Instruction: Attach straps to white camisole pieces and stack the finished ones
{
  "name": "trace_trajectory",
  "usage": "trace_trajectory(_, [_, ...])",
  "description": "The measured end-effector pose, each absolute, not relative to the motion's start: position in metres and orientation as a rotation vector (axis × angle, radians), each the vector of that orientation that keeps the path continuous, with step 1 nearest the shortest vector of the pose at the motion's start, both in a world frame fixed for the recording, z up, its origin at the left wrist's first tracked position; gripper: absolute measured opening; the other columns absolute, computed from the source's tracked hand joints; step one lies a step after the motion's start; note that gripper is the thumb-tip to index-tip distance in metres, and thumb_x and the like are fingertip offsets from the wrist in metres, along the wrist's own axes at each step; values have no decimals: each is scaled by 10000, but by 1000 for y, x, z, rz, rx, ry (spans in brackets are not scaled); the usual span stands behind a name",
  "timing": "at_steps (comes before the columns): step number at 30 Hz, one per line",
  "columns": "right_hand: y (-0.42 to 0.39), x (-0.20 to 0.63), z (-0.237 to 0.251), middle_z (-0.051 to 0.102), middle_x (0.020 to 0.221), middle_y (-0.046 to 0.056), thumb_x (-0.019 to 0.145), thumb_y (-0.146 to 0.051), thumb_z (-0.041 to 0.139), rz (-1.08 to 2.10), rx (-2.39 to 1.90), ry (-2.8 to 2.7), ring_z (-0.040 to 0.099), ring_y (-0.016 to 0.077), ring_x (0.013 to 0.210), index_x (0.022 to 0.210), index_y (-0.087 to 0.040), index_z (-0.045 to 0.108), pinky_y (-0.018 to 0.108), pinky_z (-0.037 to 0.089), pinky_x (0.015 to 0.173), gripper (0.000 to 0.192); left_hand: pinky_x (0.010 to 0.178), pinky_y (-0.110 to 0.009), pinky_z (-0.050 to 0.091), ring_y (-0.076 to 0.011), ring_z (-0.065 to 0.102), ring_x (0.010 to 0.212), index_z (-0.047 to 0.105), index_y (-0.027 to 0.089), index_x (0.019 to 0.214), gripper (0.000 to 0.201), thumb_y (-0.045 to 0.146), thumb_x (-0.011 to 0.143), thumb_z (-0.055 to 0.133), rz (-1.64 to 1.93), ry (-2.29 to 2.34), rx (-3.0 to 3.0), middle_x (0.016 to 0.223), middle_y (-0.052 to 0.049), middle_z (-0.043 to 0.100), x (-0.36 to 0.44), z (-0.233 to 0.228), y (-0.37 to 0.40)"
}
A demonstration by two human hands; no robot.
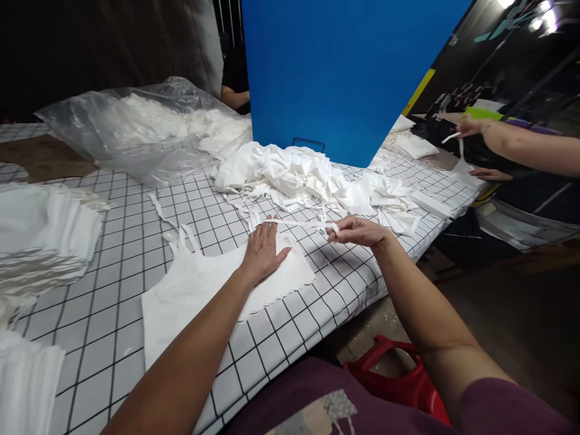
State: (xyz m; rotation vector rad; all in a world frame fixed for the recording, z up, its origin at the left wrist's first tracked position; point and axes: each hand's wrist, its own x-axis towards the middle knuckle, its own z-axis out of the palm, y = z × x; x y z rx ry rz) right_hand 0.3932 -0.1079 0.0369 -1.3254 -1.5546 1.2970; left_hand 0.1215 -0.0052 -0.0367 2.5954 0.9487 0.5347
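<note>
My left hand (263,249) lies flat, fingers spread, pressing down a white cloth piece (194,296) spread on the checked table (136,241). My right hand (357,230) pinches the end of a thin white strap (301,223) that runs taut from under the left fingertips to the right. The strap belongs to the cloth piece. A heap of loose white cloth pieces (308,175) lies just beyond both hands.
A clear plastic bag (136,130) full of white cloth sits at the back left. Stacked white pieces (40,238) lie at the left edge. A blue panel (335,72) stands behind. Another person's hands (471,127) work at the right. A red stool (399,380) is below.
</note>
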Motion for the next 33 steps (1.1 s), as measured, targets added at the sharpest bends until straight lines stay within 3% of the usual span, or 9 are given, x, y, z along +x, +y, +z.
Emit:
trace_trajectory(3, [-71, 366, 39, 496, 673, -32, 798, -461, 770, 1204, -1229, -1281, 360, 69, 571, 875, -186, 732, 224, 314, 515, 288, 1188, -565, 260, -357, 297, 1467, 303, 165, 1509, 751, 458, 880, 592, 575, 929, 2477, 1582, -176, 336, 118, -34, -3])
trace_trajectory(6, [-36, 329, 31, 514, 650, -32, 749, -454, 814, 1138, -1213, -1188, 415, 65, 571, 819, -171, 694, 209, 326, 498, 316, 1167, -494, 346, -298, 397, 1418, 455, 183, 1420, 599, 368, 871, 606, 764, 863, 2263, 1520, -142, 433, 114, -31, 2])
trace_trajectory(11, [-18, 292, -8, 570, 609, -28, 712, -536, 810, 1283, -1264, -1277, 509, 84, 538, 827, -157, 656, 210, 390, 481, 424, 978, -380, 520, -221, 627, 1137, 632, 160, 1152, 295, 220, 899, 491, 1106, 845, 1777, 1227, -126, 642, 114, -35, 16])
trace_trajectory(15, [-21, 290, -22, 586, 585, -24, 718, -552, 800, 1349, -1342, -1279, 560, 104, 533, 864, -162, 641, 221, 436, 491, 447, 906, -352, 539, -199, 671, 1020, 639, 165, 1050, 254, 307, 956, 451, 1162, 937, 1490, 1120, -108, 694, 115, -36, 22])
trace_trajectory(21, [-24, 281, -11, 570, 656, -29, 756, -504, 783, 1187, -1199, -1324, 508, 86, 535, 867, -174, 650, 226, 444, 490, 373, 816, -313, 537, -191, 672, 962, 651, 162, 1017, 363, 438, 987, 417, 1166, 956, 1417, 1080, -112, 706, 114, -33, 23])
trace_trajectory(25, [-25, 275, -16, 577, 648, -28, 769, -486, 777, 1368, -1131, -1346, 541, 90, 559, 847, -160, 616, 238, 490, 541, 371, 777, -290, 526, -182, 674, 932, 656, 160, 999, 439, 498, 987, 376, 1175, 955, 1398, 1025, -105, 713, 113, -32, 23])
trace_trajectory(33, [-16, 278, -30, 557, 593, -45, 708, -518, 818, 1415, -1092, -1162, 531, 77, 511, 800, -170, 567, 233, 512, 521, 439, 739, -290, 492, -167, 636, 784, 678, 174, 852, 153, 271, 830, 560, 719, 1062, 1732, 831, -37, 692, 95, -9, 18])
